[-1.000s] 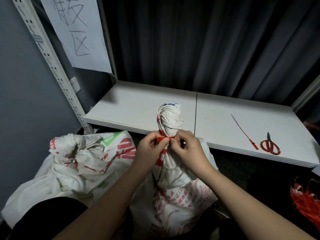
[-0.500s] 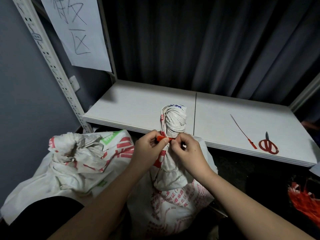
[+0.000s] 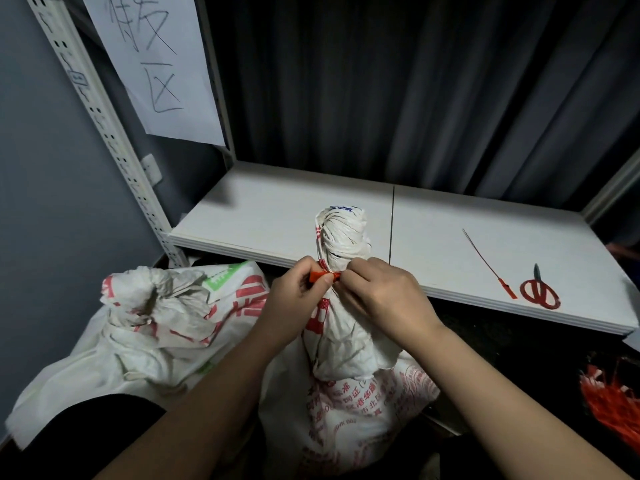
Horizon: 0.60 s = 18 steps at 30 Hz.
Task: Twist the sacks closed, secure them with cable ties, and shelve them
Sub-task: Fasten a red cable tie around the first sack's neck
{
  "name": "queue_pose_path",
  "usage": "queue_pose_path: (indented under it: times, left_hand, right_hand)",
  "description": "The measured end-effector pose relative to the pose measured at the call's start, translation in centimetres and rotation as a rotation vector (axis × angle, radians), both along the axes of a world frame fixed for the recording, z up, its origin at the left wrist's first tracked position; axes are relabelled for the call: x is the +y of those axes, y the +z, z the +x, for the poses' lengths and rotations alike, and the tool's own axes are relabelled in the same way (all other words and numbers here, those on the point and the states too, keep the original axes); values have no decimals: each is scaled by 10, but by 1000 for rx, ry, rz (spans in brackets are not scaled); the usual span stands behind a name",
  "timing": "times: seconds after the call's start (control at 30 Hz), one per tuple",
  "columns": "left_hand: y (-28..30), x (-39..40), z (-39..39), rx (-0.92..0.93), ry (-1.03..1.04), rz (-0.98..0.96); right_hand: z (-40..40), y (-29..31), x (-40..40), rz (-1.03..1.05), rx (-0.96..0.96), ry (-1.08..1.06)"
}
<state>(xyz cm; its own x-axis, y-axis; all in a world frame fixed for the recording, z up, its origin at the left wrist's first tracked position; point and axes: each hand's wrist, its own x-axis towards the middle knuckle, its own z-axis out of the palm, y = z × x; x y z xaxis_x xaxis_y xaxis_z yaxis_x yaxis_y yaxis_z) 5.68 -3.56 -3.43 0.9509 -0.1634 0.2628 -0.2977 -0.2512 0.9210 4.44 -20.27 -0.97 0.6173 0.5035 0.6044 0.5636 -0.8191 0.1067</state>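
Little changed from half a second back: left hand (image 3: 294,299) and right hand (image 3: 384,296) still at frame centre, pinching the red tie (image 3: 320,276) at the twisted neck of the sack (image 3: 346,375); twist slightly more upright. Red Chinese print on sack, mostly unreadable. Second sack (image 3: 156,323) lower left, red and green print. Paper sign (image 3: 156,64) upper left, handwritten "区" legible. Shelf (image 3: 277,216) behind, front edge just beyond the hands; spare tie (image 3: 485,263) and red scissors (image 3: 540,291) at right, broad bare board at left. Red ties bundle (image 3: 613,396) lower right
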Motion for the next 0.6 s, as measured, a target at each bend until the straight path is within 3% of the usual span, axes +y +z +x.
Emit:
queue_pose_path:
  times: [0.1,0.33,0.6]
  left_hand:
    - [2,1,-3,14,-60,19]
    - [9,0,-6,119,-118,-211]
    - [15,7,-9,96,-208,-135]
  right_hand:
    - [6,6,-1,-56,-34,148]
    - [-2,4,7,236,57,189]
    - [-11,-3,7,348,37,167]
